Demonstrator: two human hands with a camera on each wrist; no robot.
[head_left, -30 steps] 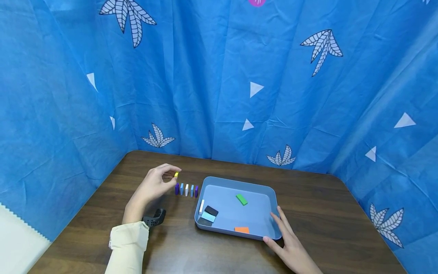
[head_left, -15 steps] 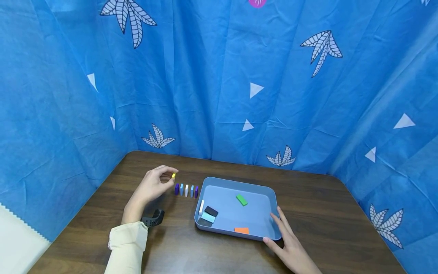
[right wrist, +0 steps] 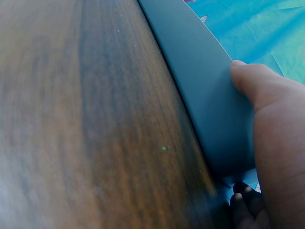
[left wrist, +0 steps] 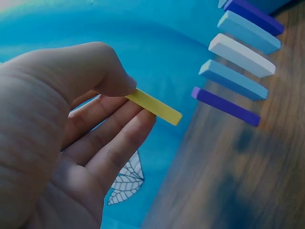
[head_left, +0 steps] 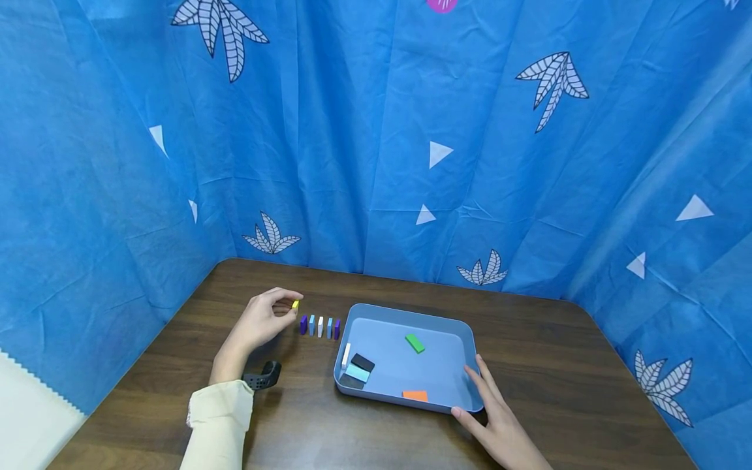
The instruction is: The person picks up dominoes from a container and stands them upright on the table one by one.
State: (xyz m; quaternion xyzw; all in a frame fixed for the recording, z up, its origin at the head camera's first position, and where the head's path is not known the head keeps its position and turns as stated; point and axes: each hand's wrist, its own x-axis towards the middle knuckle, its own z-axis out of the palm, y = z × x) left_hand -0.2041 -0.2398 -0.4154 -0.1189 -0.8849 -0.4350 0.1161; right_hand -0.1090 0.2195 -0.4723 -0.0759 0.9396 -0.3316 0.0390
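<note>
My left hand (head_left: 266, 320) pinches a yellow domino (left wrist: 157, 107) between thumb and fingertips, above the table at the left end of a row of upright dominoes. That row has a dark purple domino (left wrist: 226, 106) nearest the hand, then a light blue one (left wrist: 233, 80), a white one (left wrist: 242, 55), another light blue one (left wrist: 249, 32) and a second purple one (left wrist: 255, 16). At the near right corner of the blue-grey tray (head_left: 411, 314), my right hand (head_left: 496, 418) rests with fingers spread, its thumb (right wrist: 245, 78) against the outer front wall.
Inside the tray lie a green domino (head_left: 415, 343), an orange one (head_left: 415, 395), a black one (head_left: 363, 362), a light blue one (head_left: 357, 373), a dark grey one (head_left: 352, 382) and a white one (head_left: 346, 356). A blue curtain (head_left: 376, 163) hangs behind the wooden table (head_left: 529, 339).
My left hand has moved slightly left and down with the yellow domino, from above the row to just past its left end. The right hand and the tray have stayed put.
</note>
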